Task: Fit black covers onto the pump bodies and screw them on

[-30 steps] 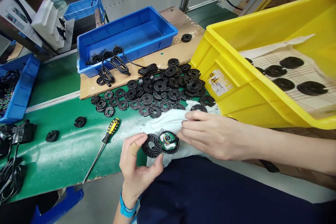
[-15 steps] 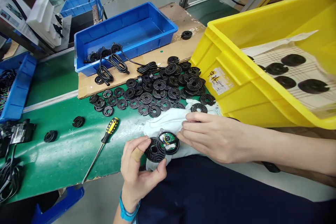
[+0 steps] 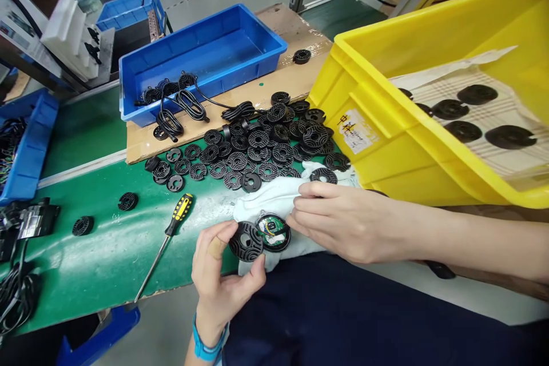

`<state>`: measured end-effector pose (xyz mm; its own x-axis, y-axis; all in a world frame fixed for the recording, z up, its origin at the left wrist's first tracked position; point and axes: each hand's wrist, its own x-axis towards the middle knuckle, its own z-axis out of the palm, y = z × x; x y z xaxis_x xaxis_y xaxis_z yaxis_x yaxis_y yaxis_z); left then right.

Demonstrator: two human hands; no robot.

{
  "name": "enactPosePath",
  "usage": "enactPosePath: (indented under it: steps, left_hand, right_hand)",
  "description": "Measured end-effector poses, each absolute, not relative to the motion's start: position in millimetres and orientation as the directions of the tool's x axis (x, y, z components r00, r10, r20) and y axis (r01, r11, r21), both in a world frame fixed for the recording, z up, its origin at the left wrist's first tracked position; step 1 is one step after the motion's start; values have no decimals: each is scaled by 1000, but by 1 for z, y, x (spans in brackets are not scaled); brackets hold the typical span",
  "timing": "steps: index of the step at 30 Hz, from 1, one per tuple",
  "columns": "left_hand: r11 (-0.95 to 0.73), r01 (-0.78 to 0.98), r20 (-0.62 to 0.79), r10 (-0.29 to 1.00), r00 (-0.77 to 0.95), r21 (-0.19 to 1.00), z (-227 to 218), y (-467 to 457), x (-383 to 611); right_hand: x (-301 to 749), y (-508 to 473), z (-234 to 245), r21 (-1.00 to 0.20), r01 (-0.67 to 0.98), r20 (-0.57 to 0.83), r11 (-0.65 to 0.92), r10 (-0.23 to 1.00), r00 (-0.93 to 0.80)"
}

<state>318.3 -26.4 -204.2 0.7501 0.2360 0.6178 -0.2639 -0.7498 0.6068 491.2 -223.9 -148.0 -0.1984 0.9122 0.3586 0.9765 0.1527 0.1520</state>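
Note:
Between thumb and fingers, my left hand (image 3: 223,269) grips a round black cover (image 3: 246,242) with curved grooves and a hole in its middle. Just right of the cover lies an open round black housing (image 3: 273,232), showing a green circuit board and thin wires. It rests on a pale blue cloth (image 3: 274,193) at the table's front edge. My right hand (image 3: 338,220) is beside the housing with its fingers curled together; whatever is in them is hidden. A grooved black disc (image 3: 323,175) lies on the cloth above the right hand.
A heap of black discs (image 3: 258,138) covers the middle of the green table (image 3: 103,257). A screwdriver (image 3: 179,214) lies to the left. Behind stands a blue bin (image 3: 201,77) with coiled cables; a yellow crate (image 3: 377,126) on the right holds more discs.
My left hand has moved slightly left with the cover, showing a bit more of the housing. My right hand has barely moved, and the whole view has shifted a little.

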Motion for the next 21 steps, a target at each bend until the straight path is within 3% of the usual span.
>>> enactPosePath:
  steps: [21]
  left_hand:
    - [-772,-271,606,179,775,575,-193,-30,323]
  right_hand:
    - [493,-224,-149,160,973,365,167,906,-216]
